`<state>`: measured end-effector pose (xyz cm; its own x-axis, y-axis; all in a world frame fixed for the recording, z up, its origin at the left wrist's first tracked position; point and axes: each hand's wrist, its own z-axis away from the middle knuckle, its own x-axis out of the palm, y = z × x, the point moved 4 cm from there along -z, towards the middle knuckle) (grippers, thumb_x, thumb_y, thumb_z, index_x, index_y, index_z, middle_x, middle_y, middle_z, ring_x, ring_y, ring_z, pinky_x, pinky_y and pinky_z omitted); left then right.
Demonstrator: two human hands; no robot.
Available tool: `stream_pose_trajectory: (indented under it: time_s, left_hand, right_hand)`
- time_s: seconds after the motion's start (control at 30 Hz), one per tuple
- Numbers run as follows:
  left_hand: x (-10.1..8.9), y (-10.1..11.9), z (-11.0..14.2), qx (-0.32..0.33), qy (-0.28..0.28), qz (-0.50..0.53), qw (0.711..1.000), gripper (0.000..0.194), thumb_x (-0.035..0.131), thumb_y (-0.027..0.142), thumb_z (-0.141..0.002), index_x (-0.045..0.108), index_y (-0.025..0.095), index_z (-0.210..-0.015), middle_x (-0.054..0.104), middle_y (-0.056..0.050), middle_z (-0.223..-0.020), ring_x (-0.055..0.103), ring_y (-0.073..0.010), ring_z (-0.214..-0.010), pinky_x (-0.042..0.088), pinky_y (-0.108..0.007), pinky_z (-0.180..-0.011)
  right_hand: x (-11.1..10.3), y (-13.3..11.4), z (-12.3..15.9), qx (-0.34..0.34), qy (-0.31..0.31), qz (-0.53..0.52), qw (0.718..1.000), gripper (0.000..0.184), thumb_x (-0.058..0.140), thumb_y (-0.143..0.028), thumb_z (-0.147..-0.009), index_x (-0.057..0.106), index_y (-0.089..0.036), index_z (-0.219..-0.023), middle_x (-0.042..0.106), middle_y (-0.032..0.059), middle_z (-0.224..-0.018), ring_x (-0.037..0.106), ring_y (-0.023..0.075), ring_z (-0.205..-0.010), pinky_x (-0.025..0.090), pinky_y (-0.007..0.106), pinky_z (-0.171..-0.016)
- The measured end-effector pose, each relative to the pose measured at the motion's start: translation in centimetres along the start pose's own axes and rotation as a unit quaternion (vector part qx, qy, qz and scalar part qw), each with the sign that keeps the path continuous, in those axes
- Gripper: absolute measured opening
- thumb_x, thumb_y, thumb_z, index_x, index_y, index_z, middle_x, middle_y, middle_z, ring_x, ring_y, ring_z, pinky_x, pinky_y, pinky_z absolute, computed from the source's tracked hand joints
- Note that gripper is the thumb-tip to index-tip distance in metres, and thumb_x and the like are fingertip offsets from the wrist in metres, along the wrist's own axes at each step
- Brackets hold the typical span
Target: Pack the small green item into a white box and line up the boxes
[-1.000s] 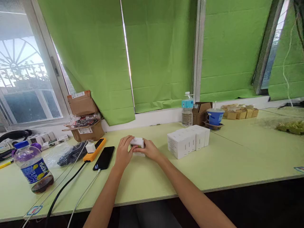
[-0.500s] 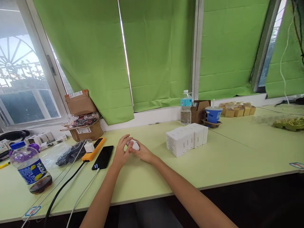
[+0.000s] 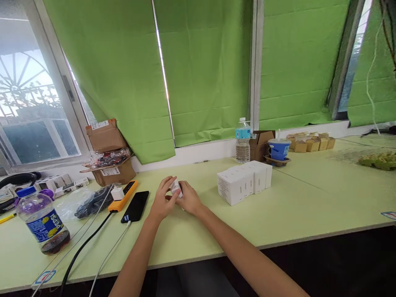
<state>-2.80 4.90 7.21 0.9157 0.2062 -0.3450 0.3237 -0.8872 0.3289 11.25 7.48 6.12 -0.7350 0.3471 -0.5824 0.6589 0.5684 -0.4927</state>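
Between my two hands is a small white object [image 3: 175, 186], its faces partly covered by fingers; its exact kind cannot be told. My left hand [image 3: 163, 201] curls round its left side with the thumb across the front. From the right, my right hand [image 3: 189, 198] closes on it with bent fingers. Both hands are just above the pale green table [image 3: 192, 241]. To their right stands a tight block of several small white boxes [image 3: 236, 187] with fine print on their sides. A black phone [image 3: 135, 206] lies left of my left hand, plugged into a white cable.
An orange power strip [image 3: 119, 201] with a white charger sits left of the phone. Further left stands a Pepsi bottle [image 3: 46, 229]. Opened cardboard boxes [image 3: 114, 171] are at the back left. A water bottle [image 3: 243, 144] and a blue cup [image 3: 279, 149] stand at the back right.
The white object has been turned in my hands and shows a different side. My right hand has rotated, its back now facing up more, and both hands have shifted slightly right.
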Motion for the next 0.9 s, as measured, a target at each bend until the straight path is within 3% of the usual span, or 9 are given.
stream_pose_trajectory:
  time_s: [0.13, 0.27, 0.6, 0.9]
  left_hand:
    - [0.1, -0.3, 0.1, -0.013, 0.014, -0.01, 1.0, 0.033, 0.057, 0.036, -0.098, 0.061, 0.03, -0.13, 0.045, -0.004, -0.145, 0.049, -0.0179, -0.131, 0.053, -0.03, -0.099]
    - [0.0, -0.3, 0.1, -0.022, 0.03, -0.01, 0.999, 0.026, 0.052, 0.035, -0.1, 0.062, 0.026, -0.122, 0.05, -0.005, -0.141, 0.051, -0.0177, -0.129, 0.055, -0.029, -0.094]
    - [-0.2, -0.5, -0.1, -0.008, 0.053, -0.013, 0.998, 0.024, 0.051, 0.033, -0.099, 0.059, 0.02, -0.117, 0.053, -0.011, -0.134, 0.05, -0.0205, -0.13, 0.052, -0.035, -0.098]
    - [-0.3, -0.4, -0.2, -0.024, 0.067, 0.009, 0.997, 0.024, 0.053, 0.035, -0.098, 0.06, 0.018, -0.114, 0.052, -0.013, -0.134, 0.052, -0.0213, -0.127, 0.054, -0.035, -0.093]
  right_hand:
    - [0.2, -0.2, 0.2, -0.002, -0.017, -0.061, 0.998, 0.062, 0.072, -0.048, -0.073, 0.051, -0.017, -0.122, 0.058, 0.0083, -0.116, 0.056, 0.0198, -0.099, 0.044, 0.031, -0.085]
    - [0.4, -0.1, 0.1, 0.004, -0.021, -0.051, 0.998, 0.056, 0.068, -0.048, -0.076, 0.051, -0.017, -0.12, 0.059, 0.0074, -0.112, 0.056, 0.0194, -0.096, 0.043, 0.031, -0.083]
    - [0.5, -0.1, 0.0, -0.014, -0.024, -0.039, 0.999, 0.059, 0.068, -0.048, -0.075, 0.053, -0.017, -0.122, 0.059, 0.0074, -0.112, 0.056, 0.0199, -0.098, 0.043, 0.031, -0.085]
    - [0.1, -0.9, 0.3, 0.012, -0.015, -0.006, 1.0, 0.059, 0.07, -0.047, -0.074, 0.054, -0.017, -0.122, 0.059, 0.0082, -0.113, 0.055, 0.0217, -0.103, 0.041, 0.032, -0.087]
